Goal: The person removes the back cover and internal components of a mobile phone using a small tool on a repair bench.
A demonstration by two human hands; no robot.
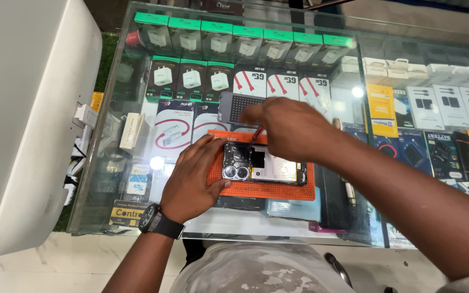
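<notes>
A: What is seen at the left?

B: A white, smooth monitor back point(28, 108) is seen beside the glass display counter point(109, 163), under whose top boxed chargers in green and white packaging point(191, 76) are laid in rows.

A: And the left hand?

B: The left hand point(194, 171), with a black wristwatch point(156, 220) worn at the wrist, is laid flat with fingers spread and pressed on the camera end of the opened dark smartphone with its back cover off point(264, 163). The phone is held down on the orange, dimpled rubber work mat point(278, 190).

A: How is the phone laid?

B: Its long axis is run left to right across the mat, with 2 round lenses at the left end and a pale battery toward the right.

A: And the right hand?

B: The right hand point(289, 127) is placed just above and behind the phone, fingers pinched on a thin red-handled screwdriver point(257, 133), whose tip is angled down and left to the phone's upper edge. Both hands are close; the left is touching the phone itself.
</notes>
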